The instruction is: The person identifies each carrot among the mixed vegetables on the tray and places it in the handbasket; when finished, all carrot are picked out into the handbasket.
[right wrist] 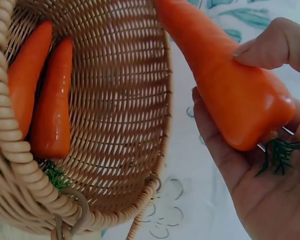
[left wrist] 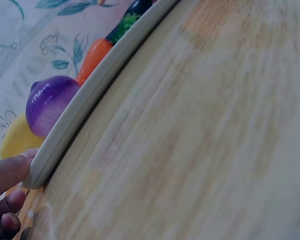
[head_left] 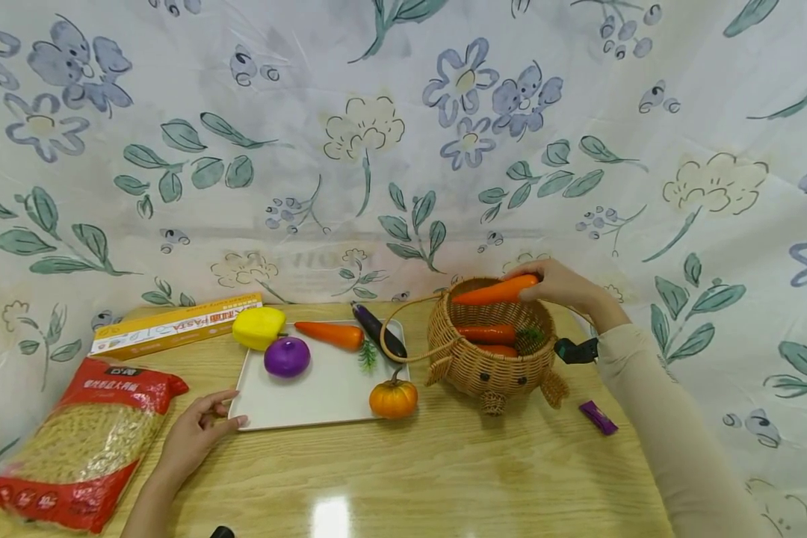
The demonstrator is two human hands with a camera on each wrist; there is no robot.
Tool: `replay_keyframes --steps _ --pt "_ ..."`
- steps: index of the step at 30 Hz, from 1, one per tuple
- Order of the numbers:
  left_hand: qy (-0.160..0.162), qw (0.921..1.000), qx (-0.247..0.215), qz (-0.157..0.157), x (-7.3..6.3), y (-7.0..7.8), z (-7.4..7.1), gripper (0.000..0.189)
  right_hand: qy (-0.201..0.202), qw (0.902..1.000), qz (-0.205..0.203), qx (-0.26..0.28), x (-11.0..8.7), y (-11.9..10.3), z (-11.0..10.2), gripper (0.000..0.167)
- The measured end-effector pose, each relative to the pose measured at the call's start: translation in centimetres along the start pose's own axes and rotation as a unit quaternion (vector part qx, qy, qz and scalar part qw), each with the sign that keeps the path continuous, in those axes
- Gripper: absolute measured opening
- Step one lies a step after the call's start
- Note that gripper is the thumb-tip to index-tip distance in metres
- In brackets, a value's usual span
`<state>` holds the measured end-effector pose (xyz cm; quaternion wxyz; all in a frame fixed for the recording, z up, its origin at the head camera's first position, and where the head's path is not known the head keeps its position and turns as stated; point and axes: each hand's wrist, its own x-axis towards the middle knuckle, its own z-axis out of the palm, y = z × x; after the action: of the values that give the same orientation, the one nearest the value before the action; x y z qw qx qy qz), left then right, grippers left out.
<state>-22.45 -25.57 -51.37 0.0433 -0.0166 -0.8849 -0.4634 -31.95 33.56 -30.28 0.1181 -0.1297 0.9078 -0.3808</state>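
My right hand (head_left: 561,288) grips an orange toy carrot (right wrist: 235,85) by its thick, leafy end, over the far rim of a wicker basket (head_left: 491,377). Two more carrots (right wrist: 52,107) lie inside the basket. With thumb and fingers, my left hand (head_left: 198,433) holds the near left corner of a white tray (head_left: 323,396). On the tray are a purple onion (head_left: 287,357), another carrot (head_left: 329,335) and a dark eggplant (head_left: 379,331). A yellow vegetable (head_left: 258,329) sits at the tray's far left corner, and a small orange pumpkin (head_left: 393,397) at the near right one.
A red bag of pasta (head_left: 87,441) lies at the left, with a long pasta box (head_left: 175,326) behind it. Right of the basket is a small purple packet (head_left: 598,418). The basket's handle (head_left: 413,299) leans over the tray's right edge. A floral curtain (head_left: 403,149) hangs behind.
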Motion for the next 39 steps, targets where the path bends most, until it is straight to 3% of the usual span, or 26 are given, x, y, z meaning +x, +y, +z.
replay_keyframes --steps 12,19,29,39 --pt "0.003 1.0 -0.004 -0.006 0.0 -0.1 0.1 0.054 -0.022 0.9997 0.004 -0.01 2.3 1.6 0.7 0.042" --pt "0.002 0.9999 -0.012 -0.007 0.0 0.1 0.1 0.054 -0.042 0.9978 0.032 -0.04 4.0 2.2 1.6 0.047" --pt "0.005 0.9998 -0.018 -0.007 0.1 0.1 0.2 0.052 -0.094 0.9949 0.024 -0.027 5.6 3.2 3.7 0.047" --pt "0.0 0.9997 -0.013 -0.02 0.0 0.1 0.1 0.054 -0.096 0.9934 0.05 -0.038 6.7 4.5 4.6 0.052"
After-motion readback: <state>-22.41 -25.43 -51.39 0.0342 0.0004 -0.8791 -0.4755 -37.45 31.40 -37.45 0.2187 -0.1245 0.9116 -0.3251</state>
